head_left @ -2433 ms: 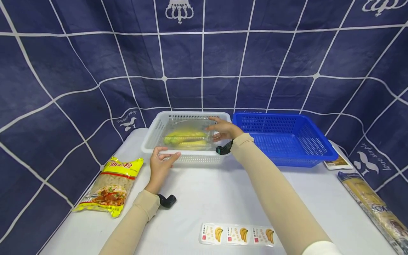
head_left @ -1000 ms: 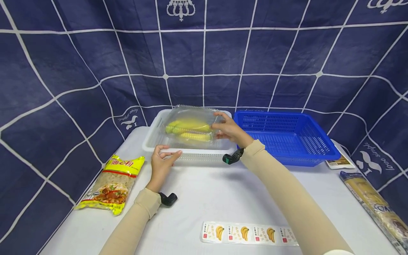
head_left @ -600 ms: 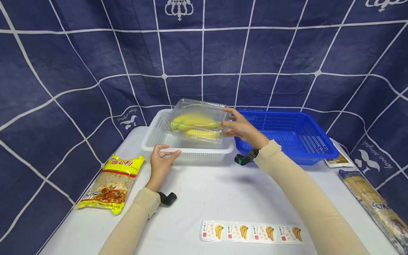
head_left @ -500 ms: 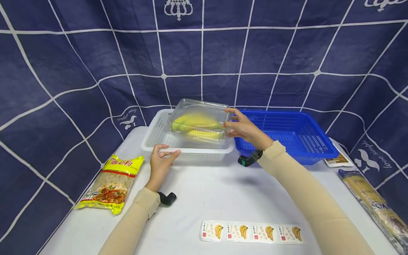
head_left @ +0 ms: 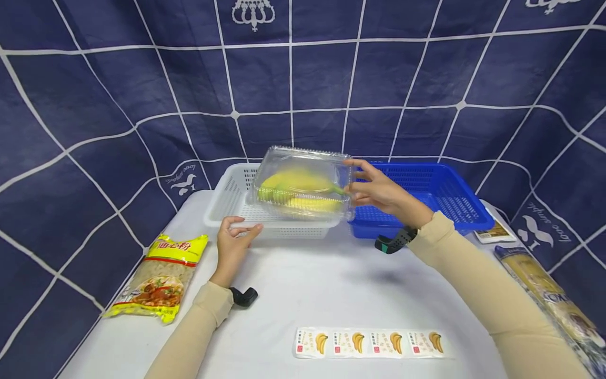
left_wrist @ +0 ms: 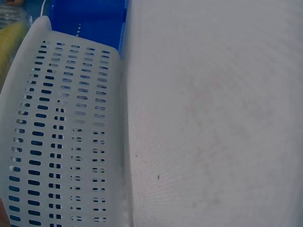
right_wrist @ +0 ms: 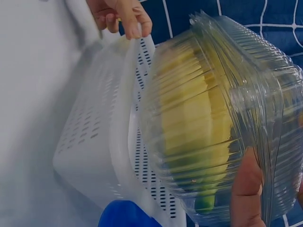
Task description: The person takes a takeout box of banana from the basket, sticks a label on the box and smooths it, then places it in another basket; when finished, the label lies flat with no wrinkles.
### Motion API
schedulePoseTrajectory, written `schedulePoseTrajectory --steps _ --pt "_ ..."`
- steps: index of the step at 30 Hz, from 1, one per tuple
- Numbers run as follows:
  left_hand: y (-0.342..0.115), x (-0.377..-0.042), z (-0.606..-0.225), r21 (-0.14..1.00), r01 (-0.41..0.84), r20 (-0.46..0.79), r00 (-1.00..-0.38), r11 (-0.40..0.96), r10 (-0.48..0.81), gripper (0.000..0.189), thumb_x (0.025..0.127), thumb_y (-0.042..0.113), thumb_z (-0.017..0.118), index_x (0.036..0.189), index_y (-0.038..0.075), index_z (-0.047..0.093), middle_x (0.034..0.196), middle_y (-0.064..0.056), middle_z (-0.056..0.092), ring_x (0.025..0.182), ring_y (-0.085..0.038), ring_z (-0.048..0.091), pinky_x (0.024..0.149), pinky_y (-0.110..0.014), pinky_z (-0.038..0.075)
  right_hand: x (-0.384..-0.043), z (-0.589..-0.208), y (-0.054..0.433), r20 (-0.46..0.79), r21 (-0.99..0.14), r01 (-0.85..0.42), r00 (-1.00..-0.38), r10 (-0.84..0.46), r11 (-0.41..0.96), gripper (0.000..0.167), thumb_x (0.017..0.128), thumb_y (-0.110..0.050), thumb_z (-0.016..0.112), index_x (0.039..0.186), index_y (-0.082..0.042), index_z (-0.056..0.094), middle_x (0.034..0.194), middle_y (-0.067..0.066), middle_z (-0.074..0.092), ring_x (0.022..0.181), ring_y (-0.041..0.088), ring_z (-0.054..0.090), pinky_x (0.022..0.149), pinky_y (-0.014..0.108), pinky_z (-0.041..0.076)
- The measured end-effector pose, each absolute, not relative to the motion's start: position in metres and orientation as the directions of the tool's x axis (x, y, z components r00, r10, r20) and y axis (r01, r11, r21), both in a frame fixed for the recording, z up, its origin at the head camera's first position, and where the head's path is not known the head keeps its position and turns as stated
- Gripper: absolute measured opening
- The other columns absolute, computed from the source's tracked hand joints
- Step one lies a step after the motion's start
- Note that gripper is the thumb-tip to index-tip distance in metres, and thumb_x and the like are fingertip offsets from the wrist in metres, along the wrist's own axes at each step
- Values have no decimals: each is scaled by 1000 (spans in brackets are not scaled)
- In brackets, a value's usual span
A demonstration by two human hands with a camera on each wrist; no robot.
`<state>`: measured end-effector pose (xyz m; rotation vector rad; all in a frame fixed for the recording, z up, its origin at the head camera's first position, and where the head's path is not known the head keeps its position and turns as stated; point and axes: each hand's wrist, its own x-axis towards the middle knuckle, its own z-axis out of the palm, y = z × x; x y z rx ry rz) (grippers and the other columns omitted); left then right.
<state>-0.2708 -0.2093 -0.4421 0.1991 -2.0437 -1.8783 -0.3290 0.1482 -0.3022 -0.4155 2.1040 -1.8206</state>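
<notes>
the clear box (head_left: 303,181) stretches left to right above the white basket (head_left: 284,225), right hand (head_left: 381,192) gripping its right end, left hand (head_left: 235,243) pinching the basket's near rim.

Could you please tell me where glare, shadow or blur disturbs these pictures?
Head: glints edge the box, and a soft shadow lies on the table below the right hand; left wrist: dim and greyish, the box at the left edge soft; right wrist: streaky reflections on the box's ridges break up the bananas.
</notes>
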Motion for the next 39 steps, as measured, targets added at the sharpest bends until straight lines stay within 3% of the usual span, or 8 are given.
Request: schedulePoseTrajectory --steps 5,9,14,27,35,39 --pt "-211 -271 -443 986 132 160 -930 106 -332 55 91 14 90 130 6 52 83 10 75 64 -12 69 57 -21 52 -317 -298 160 -60 -977 -40 -894 -445 211 79 104 0 62 171 -18 25 177 23 6 91 17 61 87 33 62" --pt "-210 -272 -444 982 151 182 -922 115 -342 49 91 4 86 127 4 53 81 10 74 62 -12 69 57 -19 53 -305 -297 169 -56 -970 -62 -882 -468 234 80 103 0 63 171 -14 24 176 26 6 105 23 63 85 33 62" --pt "-210 -274 -446 979 164 196 -913 119 -357 41 90 -8 78 123 1 55 77 12 72 56 -5 62 55 -17 51 -289 -300 182 -60 -976 -56 -864 -500 212 80 101 1 64 170 -11 23 176 27 6 105 22 64 82 33 62" --pt "-207 -274 -444 976 167 207 -912 141 -355 47 91 6 88 122 4 53 76 13 72 61 -9 68 54 -18 50 -249 -316 218 -50 -981 -58 -848 -528 187 77 98 -1 69 164 -7 31 172 30 11 106 25 63 80 35 62" --pt "-207 -275 -443 975 163 207 -912 149 -355 47 91 7 89 122 5 53 76 13 72 63 -13 69 56 -19 52 -227 -329 241 -47 -980 -66 -836 -546 186 68 95 0 69 152 -32 52 171 32 10 102 24 64 79 38 62" --pt "-207 -274 -442 976 160 203 -912 147 -356 47 91 8 88 122 5 53 76 14 72 63 -12 69 56 -18 51 -218 -334 247 -47 -979 -72 -828 -559 190 67 96 1 69 147 -41 55 171 34 9 98 22 67 79 39 63"
